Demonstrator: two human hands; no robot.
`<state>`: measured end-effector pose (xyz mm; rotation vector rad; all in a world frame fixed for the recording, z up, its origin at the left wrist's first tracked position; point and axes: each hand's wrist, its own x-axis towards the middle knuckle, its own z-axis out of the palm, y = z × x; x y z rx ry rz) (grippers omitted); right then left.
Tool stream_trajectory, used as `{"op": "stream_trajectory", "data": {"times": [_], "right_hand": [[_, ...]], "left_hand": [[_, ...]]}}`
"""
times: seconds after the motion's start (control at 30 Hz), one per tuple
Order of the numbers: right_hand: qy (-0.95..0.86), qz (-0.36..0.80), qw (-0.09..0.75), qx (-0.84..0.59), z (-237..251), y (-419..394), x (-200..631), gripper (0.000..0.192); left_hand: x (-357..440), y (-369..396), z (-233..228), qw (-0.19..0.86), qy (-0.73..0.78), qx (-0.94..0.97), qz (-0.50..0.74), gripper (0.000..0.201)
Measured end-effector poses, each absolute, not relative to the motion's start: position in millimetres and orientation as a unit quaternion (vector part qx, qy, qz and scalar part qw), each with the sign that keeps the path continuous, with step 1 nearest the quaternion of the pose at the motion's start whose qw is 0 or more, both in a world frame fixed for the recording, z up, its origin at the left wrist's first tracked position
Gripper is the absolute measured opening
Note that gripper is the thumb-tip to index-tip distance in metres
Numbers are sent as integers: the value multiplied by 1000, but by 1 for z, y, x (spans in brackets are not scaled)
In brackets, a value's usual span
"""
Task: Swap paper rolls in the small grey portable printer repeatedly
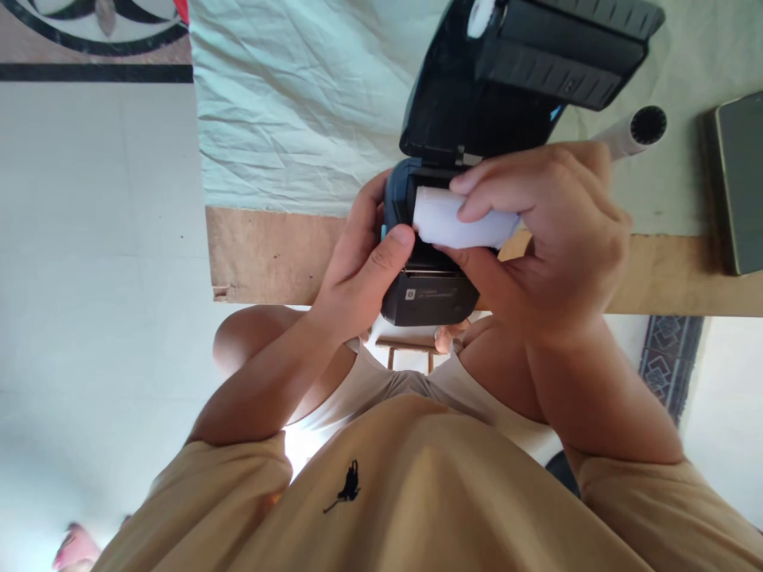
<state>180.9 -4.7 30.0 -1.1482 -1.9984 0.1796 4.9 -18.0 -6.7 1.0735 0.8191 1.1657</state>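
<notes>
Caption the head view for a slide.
Left hand grips an open black device while the right hand holds a white roll at its compartment.

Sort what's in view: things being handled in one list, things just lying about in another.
In hand:
- black plastic device with an open hinged lid, held by the left hand
- smooth white roll, held by the right hand

Apparently lying about:
- white cylinder with a black round end
- dark, flat rectangular object
</notes>
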Motion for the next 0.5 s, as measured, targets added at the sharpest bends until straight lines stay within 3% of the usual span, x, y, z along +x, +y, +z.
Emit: {"op": "stream_trajectory", "data": {"times": [0.5], "right_hand": [[-790, 78, 418, -441, 24, -2, 184, 30]], "left_hand": [[5, -18, -6, 628, 377, 453, 508, 37]]}}
